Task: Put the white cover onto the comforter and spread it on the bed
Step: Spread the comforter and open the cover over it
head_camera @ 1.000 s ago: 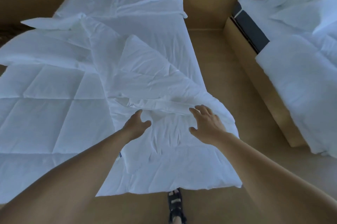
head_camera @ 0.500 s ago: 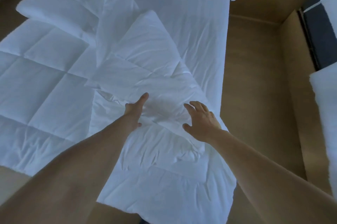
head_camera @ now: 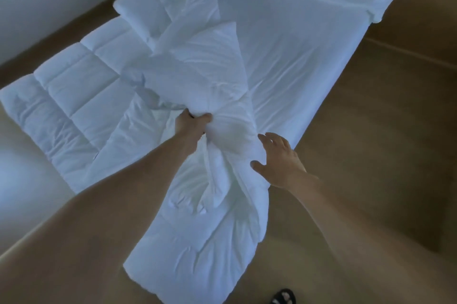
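Centrally: one crumpled white fabric cover [head_camera: 210,76], long axis running from bottom centre up toward the upper left, partly overlapping one quilted white comforter [head_camera: 81,96] at centre left, both on one white-sheeted bed [head_camera: 309,56]. Bunched at mid-frame in the left hand [head_camera: 191,123], fingers curled tight round it. Touched at its right edge by the right hand [head_camera: 279,157], fingers spread wide, gripping nothing.
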{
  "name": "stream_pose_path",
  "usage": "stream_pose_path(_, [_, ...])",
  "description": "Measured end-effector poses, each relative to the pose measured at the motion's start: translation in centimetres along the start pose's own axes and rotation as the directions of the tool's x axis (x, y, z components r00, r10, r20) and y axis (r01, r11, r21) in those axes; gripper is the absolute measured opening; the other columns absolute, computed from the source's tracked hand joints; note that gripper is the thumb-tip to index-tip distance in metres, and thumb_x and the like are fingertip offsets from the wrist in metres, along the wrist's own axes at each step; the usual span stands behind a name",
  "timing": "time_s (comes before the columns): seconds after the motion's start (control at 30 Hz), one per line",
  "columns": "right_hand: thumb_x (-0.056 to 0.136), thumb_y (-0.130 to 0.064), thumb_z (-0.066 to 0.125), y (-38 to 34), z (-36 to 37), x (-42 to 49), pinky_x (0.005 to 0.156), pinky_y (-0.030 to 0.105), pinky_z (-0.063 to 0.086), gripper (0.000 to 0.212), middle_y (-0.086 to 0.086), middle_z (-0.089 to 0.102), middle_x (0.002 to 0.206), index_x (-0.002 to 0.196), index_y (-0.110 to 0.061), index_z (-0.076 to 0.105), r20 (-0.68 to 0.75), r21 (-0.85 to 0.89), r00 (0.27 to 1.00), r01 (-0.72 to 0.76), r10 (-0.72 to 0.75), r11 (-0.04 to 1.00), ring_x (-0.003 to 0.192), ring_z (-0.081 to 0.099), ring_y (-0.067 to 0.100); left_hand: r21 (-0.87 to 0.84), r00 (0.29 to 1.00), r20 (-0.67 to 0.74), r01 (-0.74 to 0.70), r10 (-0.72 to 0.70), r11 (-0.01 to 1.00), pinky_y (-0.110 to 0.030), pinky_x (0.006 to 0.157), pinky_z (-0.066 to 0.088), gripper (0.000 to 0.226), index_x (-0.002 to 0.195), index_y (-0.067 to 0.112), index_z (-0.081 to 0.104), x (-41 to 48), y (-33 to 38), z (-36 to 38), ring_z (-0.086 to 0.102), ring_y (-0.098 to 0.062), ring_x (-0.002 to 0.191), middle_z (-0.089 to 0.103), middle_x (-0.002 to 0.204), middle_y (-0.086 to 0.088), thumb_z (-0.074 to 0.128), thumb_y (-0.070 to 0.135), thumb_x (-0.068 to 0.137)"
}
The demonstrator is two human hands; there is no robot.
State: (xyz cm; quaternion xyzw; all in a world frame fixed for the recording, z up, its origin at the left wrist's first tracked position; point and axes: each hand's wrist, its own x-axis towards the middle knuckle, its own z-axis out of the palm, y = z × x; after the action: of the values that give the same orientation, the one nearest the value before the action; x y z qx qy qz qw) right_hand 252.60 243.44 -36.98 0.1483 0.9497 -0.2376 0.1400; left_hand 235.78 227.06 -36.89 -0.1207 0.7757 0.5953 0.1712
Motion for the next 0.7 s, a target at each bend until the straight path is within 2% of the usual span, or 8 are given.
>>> stream_pose_path(0.13, [0.095, -0.045, 0.057, 5.5, -5.1, -2.3, 0.119, 0.043, 0.024, 0.078, -0.001, 0.015, 0.163, 0.158, -0.022, 0.017, -0.09, 0.075, 0.994, -0.049, 0.056, 0.996, 0.151, 0.012, 0.02, 0.152, 0.969, 0.14, -0.225, 0.204, 0.962, -0.025, 0.06, 0.049, 0.034, 0.119, 0.016, 0.063, -4.3, 3.4, 6.8, 0.063, -0.021, 0.079, 0.066, 0.091, -0.003, 0.068, 0.013, 0.085])
stream_pose_path(0.23, [0.093, -0.043, 0.06, 9.8, -7.4, -4.0, 0.118, 0.041, 0.025, 0.078, -0.002, 0.019, 0.162, 0.156, -0.022, 0.02, -0.145, 0.097, 0.979, -0.132, 0.145, 0.986, 0.149, 0.014, 0.019, 0.198, 0.925, 0.338, -0.249, 0.173, 0.948, -0.025, 0.066, 0.05, 0.057, 0.137, 0.039, 0.047, -6.3, 3.4, 12.2, 0.063, -0.018, 0.078, 0.066, 0.091, -0.006, 0.061, 0.013, 0.088])
stream_pose_path(0.27, [0.092, -0.043, 0.061, 11.0, -7.9, -4.5, 0.117, 0.041, 0.025, 0.078, -0.002, 0.02, 0.161, 0.156, -0.022, 0.021, -0.148, 0.102, 0.974, -0.159, 0.173, 0.982, 0.149, 0.014, 0.019, 0.211, 0.927, 0.346, -0.226, 0.144, 0.951, -0.028, 0.071, 0.051, 0.063, 0.144, 0.037, 0.043, -6.8, 2.8, 13.5, 0.063, -0.019, 0.083, 0.066, 0.098, -0.005, 0.059, 0.014, 0.088])
stream_pose_path(0.3, [0.092, -0.043, 0.061, 12.0, -8.3, -4.9, 0.117, 0.041, 0.025, 0.078, -0.002, 0.02, 0.161, 0.156, -0.022, 0.021, -0.149, 0.106, 0.97, -0.179, 0.194, 0.978, 0.149, 0.015, 0.019, 0.23, 0.938, 0.326, -0.198, 0.116, 0.953, -0.029, 0.074, 0.051, 0.067, 0.15, 0.033, 0.038, -7.1, 2.0, 14.5, 0.063, -0.019, 0.088, 0.065, 0.105, -0.002, 0.059, 0.015, 0.088])
stream_pose_path(0.4, [0.094, -0.043, 0.059, 14.0, -9.2, -5.6, 0.116, 0.04, 0.025, 0.077, -0.004, 0.018, 0.161, 0.157, -0.024, 0.019, -0.147, 0.107, 0.967, -0.195, 0.21, 0.975, 0.149, 0.014, 0.018, 0.327, 0.948, 0.313, -0.167, 0.06, 0.93, -0.025, 0.067, 0.044, 0.07, 0.154, 0.021, 0.03, -7.7, -0.4, 15.3, 0.058, -0.017, 0.081, 0.065, 0.105, 0.001, 0.058, 0.014, 0.091])
stream_pose_path(0.5, [0.096, -0.044, 0.055, 14.4, -9.1, -5.1, 0.117, 0.04, 0.024, 0.075, -0.005, 0.015, 0.163, 0.157, -0.025, 0.017, -0.124, 0.091, 0.975, -0.175, 0.186, 0.98, 0.15, 0.012, 0.018, 0.384, 0.96, 0.282, -0.116, 0.003, 0.916, -0.028, 0.082, 0.045, 0.073, 0.156, 0.016, 0.025, -6.9, -2.7, 14.1, 0.058, -0.02, 0.096, 0.065, 0.115, 0.0, 0.06, 0.017, 0.092])
stream_pose_path(0.63, [0.096, -0.043, 0.054, 12.9, -7.8, -2.9, 0.117, 0.041, 0.024, 0.074, -0.004, 0.013, 0.163, 0.157, -0.026, 0.016, -0.037, 0.045, 0.991, -0.125, 0.127, 0.991, 0.15, 0.011, 0.019, 0.483, 0.984, 0.158, -0.003, -0.084, 0.876, -0.03, 0.085, 0.045, 0.072, 0.155, 0.016, 0.025, -5.1, -5.4, 10.5, 0.055, -0.025, 0.11, 0.054, 0.139, -0.004, 0.059, 0.027, 0.093])
stream_pose_path(0.7, [0.097, -0.043, 0.053, 11.5, -6.9, -1.2, 0.117, 0.042, 0.024, 0.074, -0.003, 0.011, 0.163, 0.158, -0.025, 0.015, 0.02, 0.009, 0.996, -0.091, 0.091, 0.996, 0.15, 0.009, 0.019, 0.516, 0.988, 0.082, 0.067, -0.128, 0.854, -0.036, 0.099, 0.046, 0.074, 0.156, 0.016, 0.024, -3.7, -6.9, 7.9, 0.051, -0.029, 0.125, 0.044, 0.15, -0.008, 0.059, 0.032, 0.092])
